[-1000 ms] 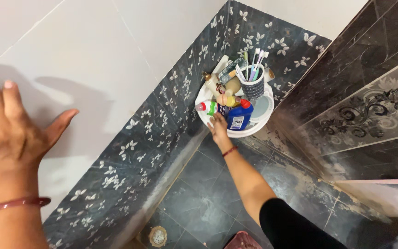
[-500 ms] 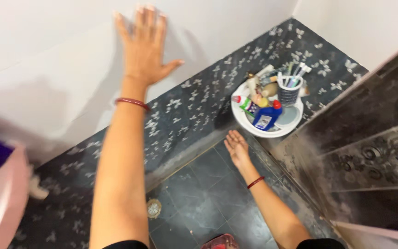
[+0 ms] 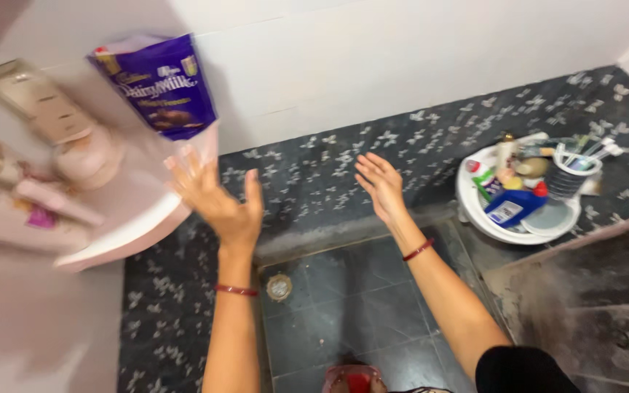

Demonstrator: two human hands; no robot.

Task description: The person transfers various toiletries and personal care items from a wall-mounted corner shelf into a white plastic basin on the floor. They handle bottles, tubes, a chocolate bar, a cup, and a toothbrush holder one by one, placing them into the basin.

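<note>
- The pink shelf (image 3: pixel 136 218) juts out at the left; it looks like rigid moulded plastic, light on its own but loaded, so I judge the curved front rim the safest place to grasp it.
- The purple pouch (image 3: pixel 158 84) stands upright at the back of the shelf, above the left hand; soft and light by the look of it, likely to crumple or tip, best pinched by its sides.
- A tube (image 3: pixel 34 102) and a jar (image 3: pixel 89 156) stand beside the pouch, blurred.
- The left hand (image 3: pixel 216 200) is spread wide and empty, fingers just at the shelf's rim; whether it touches, I cannot tell.
- The right hand (image 3: pixel 384 185) is also spread flat, holding nothing, apart from the shelf and from the white basket (image 3: pixel 475 215) of bottles at the right.
</note>
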